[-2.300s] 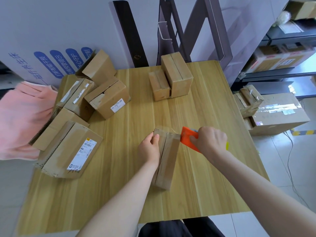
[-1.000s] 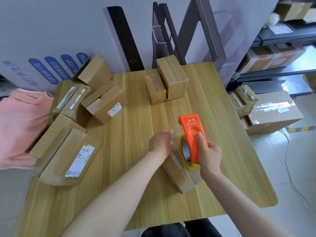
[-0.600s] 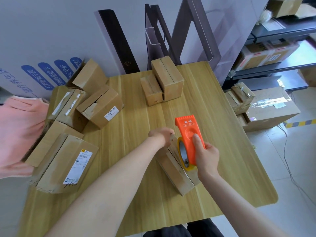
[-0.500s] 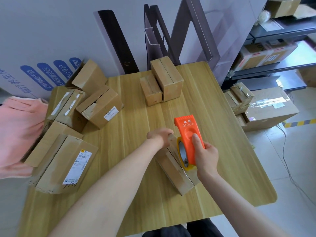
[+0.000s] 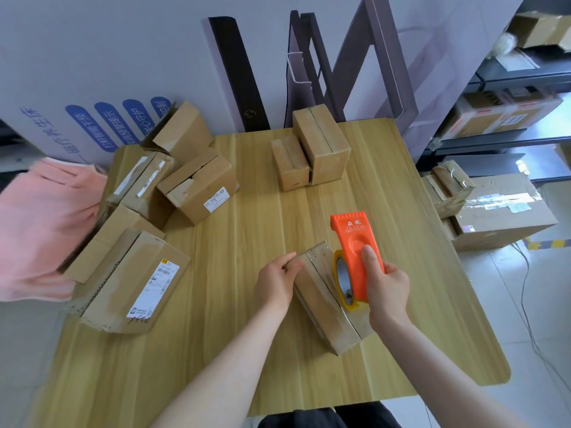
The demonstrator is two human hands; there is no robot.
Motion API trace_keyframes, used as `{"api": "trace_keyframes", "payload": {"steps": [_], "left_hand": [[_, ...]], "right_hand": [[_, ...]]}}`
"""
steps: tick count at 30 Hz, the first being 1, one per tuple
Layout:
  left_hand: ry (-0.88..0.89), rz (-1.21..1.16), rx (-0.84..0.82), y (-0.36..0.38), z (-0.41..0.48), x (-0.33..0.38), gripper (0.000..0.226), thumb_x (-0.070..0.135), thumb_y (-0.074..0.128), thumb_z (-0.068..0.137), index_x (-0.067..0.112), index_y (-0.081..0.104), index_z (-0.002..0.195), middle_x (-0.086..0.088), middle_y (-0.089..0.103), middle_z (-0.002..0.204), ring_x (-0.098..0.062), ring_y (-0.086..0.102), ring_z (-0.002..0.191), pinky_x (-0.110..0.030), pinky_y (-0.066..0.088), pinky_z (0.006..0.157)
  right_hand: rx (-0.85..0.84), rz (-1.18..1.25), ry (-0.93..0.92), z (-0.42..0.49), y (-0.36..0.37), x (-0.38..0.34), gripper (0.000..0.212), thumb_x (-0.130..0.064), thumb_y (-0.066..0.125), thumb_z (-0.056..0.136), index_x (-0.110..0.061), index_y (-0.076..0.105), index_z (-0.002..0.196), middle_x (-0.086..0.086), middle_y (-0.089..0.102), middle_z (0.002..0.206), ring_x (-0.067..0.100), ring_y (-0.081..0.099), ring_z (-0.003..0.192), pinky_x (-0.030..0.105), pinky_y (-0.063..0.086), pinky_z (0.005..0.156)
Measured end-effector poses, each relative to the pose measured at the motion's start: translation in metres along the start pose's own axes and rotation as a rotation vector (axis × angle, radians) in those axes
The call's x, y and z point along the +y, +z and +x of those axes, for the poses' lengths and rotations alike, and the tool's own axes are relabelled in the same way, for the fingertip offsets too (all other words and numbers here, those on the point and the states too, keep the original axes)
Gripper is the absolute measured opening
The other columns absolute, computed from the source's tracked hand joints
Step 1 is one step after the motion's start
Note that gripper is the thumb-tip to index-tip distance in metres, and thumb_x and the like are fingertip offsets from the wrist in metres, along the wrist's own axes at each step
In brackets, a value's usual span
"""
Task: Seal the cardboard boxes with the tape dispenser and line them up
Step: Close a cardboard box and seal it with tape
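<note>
A long, narrow cardboard box (image 5: pixel 321 301) lies at an angle on the wooden table (image 5: pixel 247 230), in front of me. My left hand (image 5: pixel 276 281) holds its far left corner. My right hand (image 5: pixel 386 287) grips an orange tape dispenser (image 5: pixel 355 251) with a yellow-cored roll, which rests on the box's top right side. Two closed boxes, a small one (image 5: pixel 289 163) and a taller one (image 5: pixel 321 143), stand side by side at the table's far edge.
Several unsealed boxes (image 5: pixel 197 183) are piled on the table's left side, the largest (image 5: pixel 133 278) nearest me. A pink cloth (image 5: pixel 40 217) lies beyond the left edge. Floor boxes (image 5: pixel 500 214) and shelving (image 5: pixel 509 97) stand to the right.
Since 2.3 s ago the box has been turned to lie diagonally and the dispenser raised onto its top. In the last half second my left hand shifted slightly along the box's far corner.
</note>
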State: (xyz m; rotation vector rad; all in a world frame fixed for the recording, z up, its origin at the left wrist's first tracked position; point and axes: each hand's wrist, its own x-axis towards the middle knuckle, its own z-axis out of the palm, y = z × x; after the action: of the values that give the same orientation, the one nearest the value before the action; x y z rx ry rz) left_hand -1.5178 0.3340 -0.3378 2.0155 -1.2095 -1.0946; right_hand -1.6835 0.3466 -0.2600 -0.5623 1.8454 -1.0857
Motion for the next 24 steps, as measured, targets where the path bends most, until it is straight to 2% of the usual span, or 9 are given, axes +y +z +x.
{"api": "trace_keyframes", "payload": {"steps": [3, 5, 6, 9, 11, 14, 18, 21, 24], "left_hand": [[-0.151, -0.139, 0.045, 0.01, -0.002, -0.007, 0.057, 0.054, 0.059, 0.086, 0.019, 0.057, 0.131, 0.003, 0.059, 0.131, -0.016, 0.054, 0.122, -0.025, 0.042, 0.096], [-0.237, -0.212, 0.179, 0.019, -0.008, -0.012, 0.074, 0.058, 0.063, 0.08, 0.015, 0.047, 0.138, -0.001, 0.052, 0.137, -0.019, 0.049, 0.127, -0.035, 0.041, 0.104], [-0.258, -0.231, 0.277, 0.023, -0.012, -0.015, 0.078, 0.059, 0.066, 0.077, 0.014, 0.046, 0.138, -0.002, 0.052, 0.135, -0.019, 0.049, 0.125, -0.037, 0.041, 0.104], [-0.265, -0.343, 0.467, 0.032, -0.026, -0.017, 0.06, 0.052, 0.072, 0.076, 0.014, 0.058, 0.12, 0.003, 0.058, 0.116, -0.016, 0.056, 0.11, -0.033, 0.046, 0.095], [-0.213, -0.375, 0.443, 0.035, -0.029, -0.015, 0.043, 0.042, 0.07, 0.082, 0.016, 0.063, 0.116, 0.006, 0.062, 0.114, -0.014, 0.058, 0.11, -0.033, 0.047, 0.097], [-0.094, -0.321, 0.381, 0.036, -0.023, -0.011, 0.032, 0.029, 0.062, 0.091, 0.013, 0.064, 0.119, 0.003, 0.064, 0.118, -0.014, 0.058, 0.111, -0.037, 0.047, 0.099], [0.008, -0.154, 0.251, 0.027, -0.019, -0.017, 0.035, 0.032, 0.049, 0.098, 0.017, 0.057, 0.129, 0.004, 0.059, 0.128, -0.013, 0.054, 0.118, -0.031, 0.044, 0.102], [0.081, 0.03, 0.113, 0.013, -0.012, -0.021, 0.041, 0.038, 0.041, 0.1, 0.019, 0.051, 0.135, 0.005, 0.055, 0.133, -0.013, 0.052, 0.122, -0.029, 0.043, 0.099], [0.124, 0.189, -0.026, -0.003, -0.001, -0.021, 0.04, 0.044, 0.038, 0.099, 0.026, 0.05, 0.132, 0.008, 0.059, 0.126, -0.013, 0.056, 0.115, -0.031, 0.048, 0.089]], "right_hand": [[0.001, 0.0, -0.001, -0.001, 0.0, -0.001, 0.044, -0.042, 0.065, 0.088, -0.002, 0.063, 0.071, 0.007, 0.056, 0.059, 0.02, 0.052, 0.056, 0.027, 0.042, 0.052], [0.0, 0.01, -0.002, -0.002, -0.001, -0.001, 0.047, -0.043, 0.065, 0.088, 0.002, 0.064, 0.074, 0.01, 0.057, 0.063, 0.02, 0.052, 0.056, 0.027, 0.042, 0.053], [0.0, 0.009, -0.002, -0.002, -0.001, -0.001, 0.048, -0.043, 0.065, 0.088, 0.003, 0.063, 0.074, 0.01, 0.057, 0.064, 0.02, 0.052, 0.055, 0.025, 0.042, 0.051], [-0.003, -0.004, -0.004, -0.003, -0.002, -0.003, 0.043, -0.041, 0.064, 0.089, -0.004, 0.06, 0.068, 0.008, 0.058, 0.062, 0.014, 0.051, 0.047, 0.019, 0.04, 0.04], [-0.015, -0.005, -0.004, -0.006, -0.002, -0.006, 0.042, -0.041, 0.063, 0.089, -0.006, 0.061, 0.068, 0.01, 0.059, 0.064, 0.013, 0.052, 0.046, 0.019, 0.041, 0.04], [-0.026, 0.026, -0.004, -0.008, -0.002, -0.009, 0.039, -0.035, 0.063, 0.091, -0.004, 0.06, 0.068, 0.007, 0.057, 0.058, 0.006, 0.052, 0.033, 0.015, 0.037, 0.031], [-0.022, 0.019, -0.017, -0.009, -0.001, -0.01, 0.04, -0.037, 0.064, 0.09, -0.003, 0.062, 0.069, 0.005, 0.057, 0.056, 0.013, 0.054, 0.041, 0.013, 0.036, 0.032], [-0.026, 0.017, -0.01, -0.008, 0.0, -0.008, 0.039, -0.036, 0.064, 0.09, -0.005, 0.06, 0.068, 0.007, 0.057, 0.058, 0.007, 0.052, 0.035, 0.015, 0.037, 0.031], [-0.029, -0.004, -0.022, -0.007, 0.001, -0.005, 0.041, -0.038, 0.065, 0.089, -0.002, 0.062, 0.071, 0.009, 0.058, 0.062, 0.019, 0.055, 0.051, 0.02, 0.042, 0.039]]}}
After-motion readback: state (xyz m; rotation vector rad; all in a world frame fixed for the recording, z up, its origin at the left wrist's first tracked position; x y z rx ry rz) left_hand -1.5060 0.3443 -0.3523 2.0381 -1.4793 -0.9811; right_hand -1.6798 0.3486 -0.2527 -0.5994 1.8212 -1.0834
